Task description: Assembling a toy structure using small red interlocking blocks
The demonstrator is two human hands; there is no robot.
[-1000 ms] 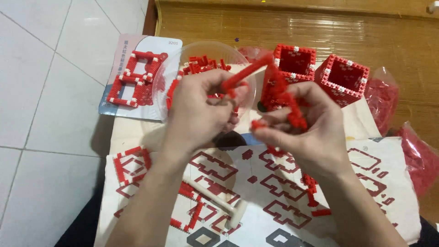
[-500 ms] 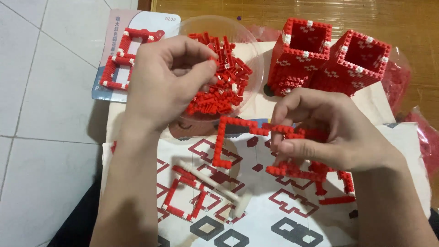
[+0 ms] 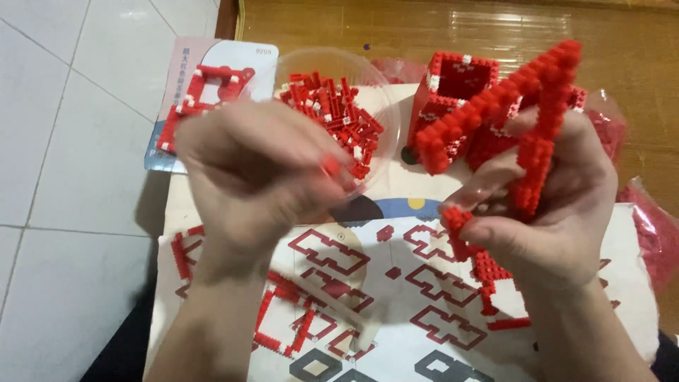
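Observation:
My right hand (image 3: pixel 548 205) grips a thin frame built of small red bricks (image 3: pixel 520 113), lifted and tilted up in front of the red brick boxes. My left hand (image 3: pixel 262 170) is blurred, just in front of a clear plastic bowl (image 3: pixel 375 78) of loose red bricks (image 3: pixel 336 113). Its fingertips pinch a small red brick (image 3: pixel 331 167). Both hands hover above a printed instruction sheet (image 3: pixel 396 283) with red outline diagrams.
Two open-topped red brick boxes (image 3: pixel 453 88) stand behind the right hand. A flat red frame (image 3: pixel 205 92) lies on a booklet at the upper left. Clear bags of red bricks (image 3: pixel 654 226) sit at the right. Several thin red frames (image 3: pixel 290 325) lie on the sheet. White floor tiles at left.
My right hand has raised and tilted the red frame from low over the sheet to upright. My left hand has pulled back from the bowl with a small brick.

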